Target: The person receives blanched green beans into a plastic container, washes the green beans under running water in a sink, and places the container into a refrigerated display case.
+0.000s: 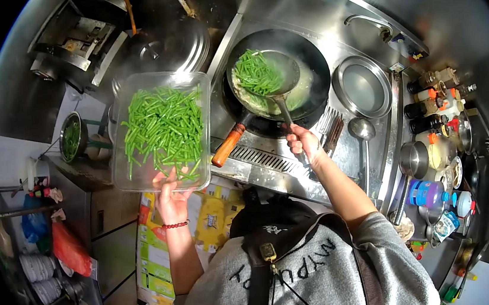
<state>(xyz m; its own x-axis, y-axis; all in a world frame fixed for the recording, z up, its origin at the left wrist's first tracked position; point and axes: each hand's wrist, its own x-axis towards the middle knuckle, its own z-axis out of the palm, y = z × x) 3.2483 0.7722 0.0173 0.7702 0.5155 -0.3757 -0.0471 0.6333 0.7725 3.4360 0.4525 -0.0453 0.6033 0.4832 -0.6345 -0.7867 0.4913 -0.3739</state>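
Note:
My left hand [171, 197] grips the near edge of a clear plastic tray [119, 165], fingers under and around its rim. Cut green beans [164, 128] are spread over the tray's bottom. My right hand [304, 141] is closed around the handle of a round strainer [295, 74], which is over the wok [321, 76]. More green beans [257, 72] lie in the strainer, toward its left side. Cloudy liquid and steam show in the wok under it. The wok's wooden handle [229, 146] points toward me, between the tray and my right hand.
Right of the wok sit a metal basin of water [363, 87] and a ladle [362, 131]. A faucet [384, 32] projects above the basin. Seasoning bottles [422, 109] line the right side. A large lidded pot [177, 46] stands behind the tray.

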